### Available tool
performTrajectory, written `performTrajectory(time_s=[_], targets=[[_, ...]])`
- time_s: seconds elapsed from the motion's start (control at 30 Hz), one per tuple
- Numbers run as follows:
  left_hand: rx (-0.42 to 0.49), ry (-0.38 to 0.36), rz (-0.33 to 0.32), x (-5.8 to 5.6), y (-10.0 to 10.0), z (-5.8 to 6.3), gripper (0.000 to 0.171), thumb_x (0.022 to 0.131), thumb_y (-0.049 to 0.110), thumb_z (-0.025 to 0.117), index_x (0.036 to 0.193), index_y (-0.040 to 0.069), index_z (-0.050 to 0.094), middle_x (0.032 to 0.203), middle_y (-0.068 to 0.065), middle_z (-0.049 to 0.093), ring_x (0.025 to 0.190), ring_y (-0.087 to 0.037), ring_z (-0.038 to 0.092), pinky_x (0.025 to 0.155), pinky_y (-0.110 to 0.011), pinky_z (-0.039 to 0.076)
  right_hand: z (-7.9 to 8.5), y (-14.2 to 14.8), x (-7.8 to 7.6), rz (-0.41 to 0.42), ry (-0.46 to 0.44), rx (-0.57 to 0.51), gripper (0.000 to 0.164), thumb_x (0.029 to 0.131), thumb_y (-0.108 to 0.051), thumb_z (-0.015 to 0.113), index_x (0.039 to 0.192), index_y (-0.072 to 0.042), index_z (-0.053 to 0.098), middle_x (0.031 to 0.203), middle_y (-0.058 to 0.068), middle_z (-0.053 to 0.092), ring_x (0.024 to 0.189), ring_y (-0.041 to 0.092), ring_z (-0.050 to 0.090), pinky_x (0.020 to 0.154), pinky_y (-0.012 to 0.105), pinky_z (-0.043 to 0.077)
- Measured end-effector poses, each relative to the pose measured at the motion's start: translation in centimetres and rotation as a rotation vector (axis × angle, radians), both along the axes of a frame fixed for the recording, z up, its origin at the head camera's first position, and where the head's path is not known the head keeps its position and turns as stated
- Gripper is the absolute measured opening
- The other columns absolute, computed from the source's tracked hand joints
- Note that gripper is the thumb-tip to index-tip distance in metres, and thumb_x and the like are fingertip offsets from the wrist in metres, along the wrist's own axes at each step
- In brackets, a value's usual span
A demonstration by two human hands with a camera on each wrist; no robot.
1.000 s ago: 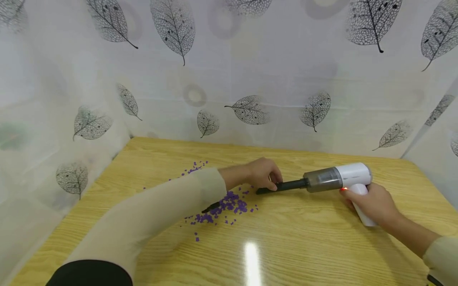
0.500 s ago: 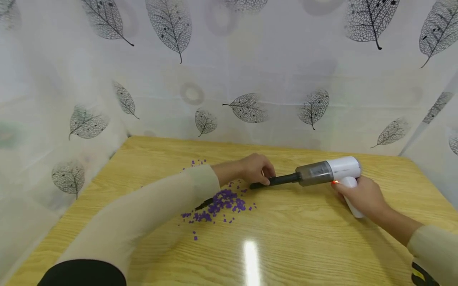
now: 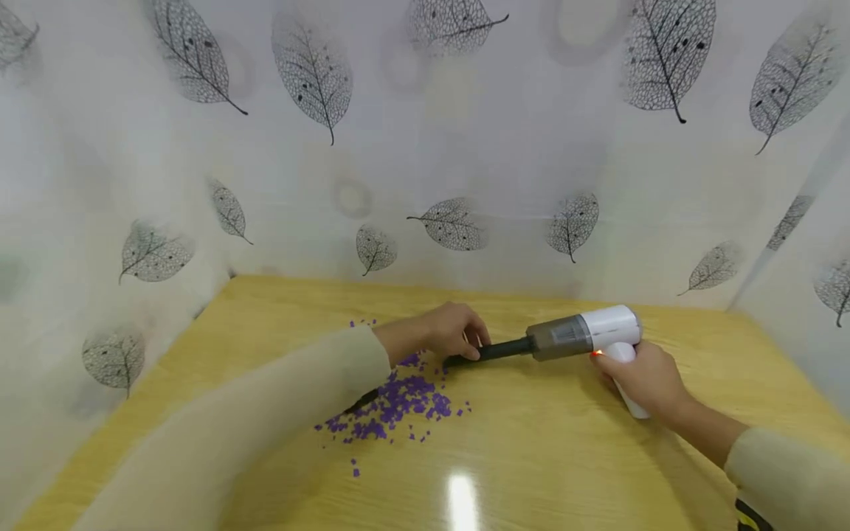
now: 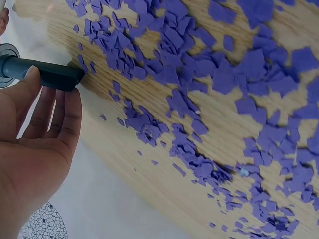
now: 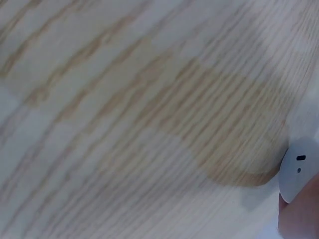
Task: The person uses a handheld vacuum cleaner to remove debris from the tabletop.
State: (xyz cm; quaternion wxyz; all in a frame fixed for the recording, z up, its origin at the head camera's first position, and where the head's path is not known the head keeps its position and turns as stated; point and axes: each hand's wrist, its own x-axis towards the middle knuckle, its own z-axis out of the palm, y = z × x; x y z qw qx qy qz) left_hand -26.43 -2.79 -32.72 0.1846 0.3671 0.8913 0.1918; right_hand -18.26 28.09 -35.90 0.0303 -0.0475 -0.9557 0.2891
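A handheld vacuum cleaner (image 3: pixel 607 328) with a white body and a smoky clear dust cup (image 3: pixel 561 338) lies across the right half of the head view, its black nozzle (image 3: pixel 501 349) pointing left. My right hand (image 3: pixel 647 380) grips the white handle, thumb near a glowing red light. The thumb and fingers of my left hand (image 4: pixel 42 114) pinch the nozzle near its tip. Purple paper scraps (image 3: pixel 405 398) are scattered just left of the nozzle tip, partly hidden by my left sleeve. In the right wrist view only the handle's end (image 5: pixel 298 167) and a bit of hand show.
The scraps lie on a light wood-grain table (image 3: pixel 544 457). A dark slim object (image 3: pixel 361 402) pokes out among them beside my left sleeve. Pale curtains with a leaf print (image 3: pixel 451 225) stand behind and at both sides of the table.
The vacuum cleaner and both hands have moved left, bringing the nozzle tip closer to the purple scraps. The head view has tilted up slightly. Both grips stay the same.
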Motion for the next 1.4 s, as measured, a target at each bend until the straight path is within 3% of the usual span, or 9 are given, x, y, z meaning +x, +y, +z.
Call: performTrajectory(time_s=[0.27, 0.53, 0.83, 1.13, 1.4], targets=[[-0.006, 0.037, -0.004, 0.2, -0.2, -0.1, 0.022, 0.084, 0.015, 0.069, 0.106, 0.015, 0.069, 0.097, 0.001, 0.07, 0.091, -0.011, 0.063, 0.086, -0.023, 0.046, -0.2, -0.2, -0.2, 0.009, 0.011, 0.017, 0.048, 0.083, -0.044, 0.061, 0.087, 0.002, 0.051, 0.071, 0.01, 0.057, 0.058, 0.018, 0.053, 0.049, 0.03, 0.043], [-0.047, 0.017, 0.022, 0.2, -0.6, -0.6, 0.023, 0.085, 0.016, 0.068, 0.107, 0.015, 0.069, 0.098, 0.001, 0.07, 0.09, -0.01, 0.062, 0.086, -0.023, 0.045, -0.8, -0.7, -0.5, 0.014, -0.026, 0.009, 0.051, 0.083, -0.048, 0.06, 0.088, 0.002, 0.052, 0.073, 0.011, 0.057, 0.059, 0.018, 0.053, 0.05, 0.03, 0.043], [-0.058, 0.048, 0.036, -0.7, -0.9, -0.6, 0.025, 0.085, 0.017, 0.067, 0.11, 0.017, 0.068, 0.101, 0.002, 0.07, 0.095, -0.011, 0.062, 0.092, -0.025, 0.043, -0.4, -1.2, -1.2, 0.01, -0.023, -0.011, 0.052, 0.084, -0.046, 0.059, 0.093, 0.004, 0.051, 0.079, 0.014, 0.058, 0.062, 0.019, 0.054, 0.051, 0.03, 0.044], [-0.043, 0.043, 0.067, -1.4, -1.5, -0.3, 0.023, 0.086, 0.014, 0.067, 0.109, 0.012, 0.068, 0.104, 0.0, 0.07, 0.097, -0.012, 0.063, 0.091, -0.022, 0.045, -0.6, -1.6, -2.4, -0.002, -0.013, 0.003, 0.057, 0.083, -0.051, 0.059, 0.093, 0.004, 0.052, 0.077, 0.014, 0.06, 0.061, 0.019, 0.054, 0.05, 0.029, 0.044], [-0.067, 0.056, 0.1, -3.2, -2.3, 0.6, 0.02, 0.087, 0.016, 0.066, 0.106, 0.011, 0.07, 0.102, -0.001, 0.071, 0.093, -0.012, 0.065, 0.086, -0.021, 0.049, -0.5, -2.7, -2.6, -0.027, -0.036, -0.044, 0.06, 0.084, -0.05, 0.058, 0.1, 0.007, 0.05, 0.085, 0.018, 0.059, 0.064, 0.02, 0.056, 0.051, 0.028, 0.046]])
